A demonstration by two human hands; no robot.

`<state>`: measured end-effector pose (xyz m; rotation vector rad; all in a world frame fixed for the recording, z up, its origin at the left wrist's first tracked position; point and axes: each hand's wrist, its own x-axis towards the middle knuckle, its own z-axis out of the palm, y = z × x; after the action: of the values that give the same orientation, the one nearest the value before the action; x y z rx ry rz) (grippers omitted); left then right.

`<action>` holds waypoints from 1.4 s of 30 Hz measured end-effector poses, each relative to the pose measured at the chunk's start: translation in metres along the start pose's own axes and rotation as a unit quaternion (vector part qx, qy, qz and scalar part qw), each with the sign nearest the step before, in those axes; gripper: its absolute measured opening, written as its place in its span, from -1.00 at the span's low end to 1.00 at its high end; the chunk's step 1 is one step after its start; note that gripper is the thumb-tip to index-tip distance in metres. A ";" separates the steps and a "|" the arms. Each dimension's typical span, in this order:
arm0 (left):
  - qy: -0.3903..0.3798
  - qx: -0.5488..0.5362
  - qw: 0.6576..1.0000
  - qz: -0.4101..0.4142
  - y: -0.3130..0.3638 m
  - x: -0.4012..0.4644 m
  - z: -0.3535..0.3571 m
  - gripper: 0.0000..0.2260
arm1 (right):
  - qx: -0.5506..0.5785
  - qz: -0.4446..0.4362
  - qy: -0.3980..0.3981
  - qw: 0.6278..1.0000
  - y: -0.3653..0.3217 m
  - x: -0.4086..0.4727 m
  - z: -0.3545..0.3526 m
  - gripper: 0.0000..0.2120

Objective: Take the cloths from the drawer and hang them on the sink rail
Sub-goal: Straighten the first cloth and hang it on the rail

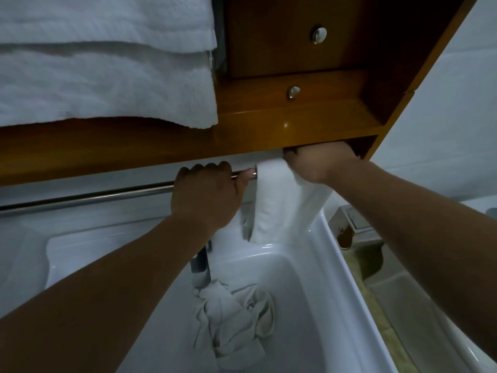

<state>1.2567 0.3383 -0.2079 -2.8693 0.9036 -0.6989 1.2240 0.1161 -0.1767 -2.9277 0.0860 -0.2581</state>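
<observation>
A chrome rail (88,197) runs along the front of the white sink (336,265), under a wooden shelf. My left hand (207,192) is curled round the rail near its right end. A white cloth (285,200) hangs over the rail just right of that hand, its folds reaching the sink rim. My right hand (320,162) grips the top of this cloth, with the fingertips hidden in the gap under the shelf. A crumpled white cloth (234,313) lies in the sink basin below my left forearm.
Folded white towels (107,76) are stacked on the wooden shelf unit (295,119) at upper left. Two small wooden drawers with chrome knobs (319,35) sit to their right. A dark tap (200,262) shows under my left wrist. A metal box (355,216) stands right of the sink.
</observation>
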 end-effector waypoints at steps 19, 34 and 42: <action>0.048 -0.015 0.998 0.032 -0.006 0.005 0.011 -0.42 | -0.140 -0.014 0.141 0.980 -0.029 -0.010 0.031 -0.52; 0.021 -0.058 0.996 0.059 -0.012 -0.003 0.009 -0.33 | -0.134 -0.017 0.308 0.942 -0.031 -0.052 0.053 -0.66; 0.023 -0.064 0.997 0.046 -0.010 -0.003 0.008 -0.32 | -0.153 0.032 0.152 0.976 -0.031 -0.021 0.031 -0.40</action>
<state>1.2632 0.3472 -0.2139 -2.9091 1.1191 -0.7247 1.2099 0.1540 -0.2037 -3.1517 0.2881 -0.7437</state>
